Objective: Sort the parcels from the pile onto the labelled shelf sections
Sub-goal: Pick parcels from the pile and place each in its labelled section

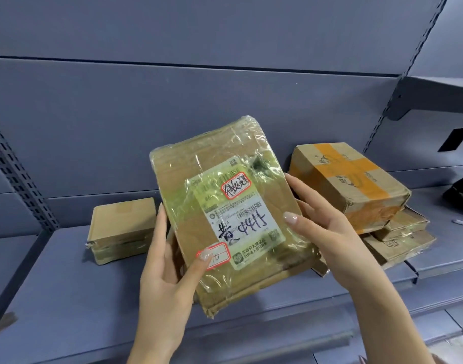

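A flat cardboard parcel (220,179) wrapped in clear tape is held tilted above the grey shelf (67,285). It bears a white shipping label with handwriting and two red-bordered stickers. My left hand (167,279) grips its lower left edge, thumb on the lower sticker. Against its right edge rests my right hand (322,227), with the thumb on the front and the fingers behind. Another parcel seems to lie beneath it, mostly hidden.
A small cardboard box (120,229) lies on the shelf to the left. To the right is a box with orange tape (348,179) stacked on flatter boxes (401,240). A dark object (461,193) sits far right. A higher shelf bracket (430,98) juts out at upper right.
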The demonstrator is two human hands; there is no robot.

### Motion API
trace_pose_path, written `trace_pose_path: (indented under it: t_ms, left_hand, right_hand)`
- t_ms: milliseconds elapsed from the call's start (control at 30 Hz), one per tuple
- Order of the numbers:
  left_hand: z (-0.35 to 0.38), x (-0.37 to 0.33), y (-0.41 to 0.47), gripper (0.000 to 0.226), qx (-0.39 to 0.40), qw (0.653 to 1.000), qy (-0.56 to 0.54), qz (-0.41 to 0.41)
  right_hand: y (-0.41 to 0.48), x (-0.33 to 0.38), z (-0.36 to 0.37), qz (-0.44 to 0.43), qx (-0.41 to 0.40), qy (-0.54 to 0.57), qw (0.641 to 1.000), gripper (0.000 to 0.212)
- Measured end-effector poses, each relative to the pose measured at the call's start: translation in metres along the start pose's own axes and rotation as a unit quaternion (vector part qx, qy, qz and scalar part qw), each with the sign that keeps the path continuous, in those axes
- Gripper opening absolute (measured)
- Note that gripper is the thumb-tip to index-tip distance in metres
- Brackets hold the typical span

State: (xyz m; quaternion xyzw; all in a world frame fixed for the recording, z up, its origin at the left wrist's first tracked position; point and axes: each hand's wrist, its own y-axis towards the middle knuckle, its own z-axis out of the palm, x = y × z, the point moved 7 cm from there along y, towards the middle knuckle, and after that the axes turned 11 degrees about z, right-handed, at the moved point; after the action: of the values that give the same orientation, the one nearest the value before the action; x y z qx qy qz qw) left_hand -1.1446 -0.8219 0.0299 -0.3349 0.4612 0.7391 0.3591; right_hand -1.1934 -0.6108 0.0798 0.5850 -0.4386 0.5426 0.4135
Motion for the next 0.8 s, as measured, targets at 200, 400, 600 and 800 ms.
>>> trace_pose_path:
  t_ms: [200,400,600,800]
  left_hand:
    - [-0.009,-0.003,0.005,0.086,0.024,0.999,0.032,0.000]
    - [-0.010,-0.005,0.006,0.079,0.056,0.997,0.047,-0.005]
    - [-0.010,-0.007,0.009,0.075,0.082,0.995,0.061,-0.003]
    - [-0.011,-0.007,0.011,0.071,0.079,0.995,0.047,-0.031]
  right_hand:
    - [0.000,-0.013,0.004,0.001,-0.073,-0.024,0.997,0.071]
    - [-0.004,-0.024,0.010,0.009,-0.097,-0.006,0.995,0.078]
    - [-0.014,-0.030,0.014,-0.011,-0.139,0.002,0.990,0.072]
    - [-0.023,-0.035,0.015,-0.022,-0.189,0.044,0.981,0.067]
